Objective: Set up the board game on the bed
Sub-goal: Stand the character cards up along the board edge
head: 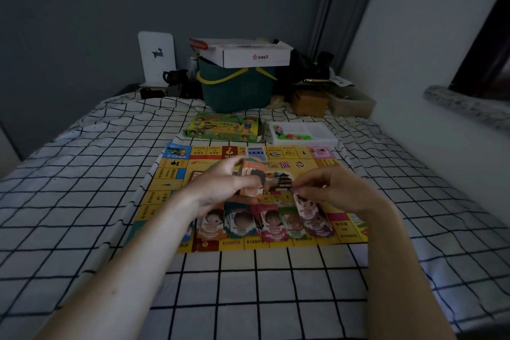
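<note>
Most of the setup is looking done, as a judgement: the board (pixel 339 232) is lying unfolded on the bed (pixel 82 174), with the game box (pixel 223 127) and the white tray (pixel 303 134) of small coloured pieces sitting just beyond its far edge. Five piles of notes (pixel 265 225) are lining the board's near edge, side by side. What is likely left is dealing out the rest of the money and placing the tray's pieces, none of which are showing on the board.

The left hand (pixel 220 188) is gripping the stack (pixel 252 178) above the board's middle, fingers curled round it. The right hand (pixel 331 188) is pinching a single note (pixel 306 204), which is hanging from its fingertips (pixel 299 186) over the rightmost pile, close to it; whether it is touching is unclear.
</note>
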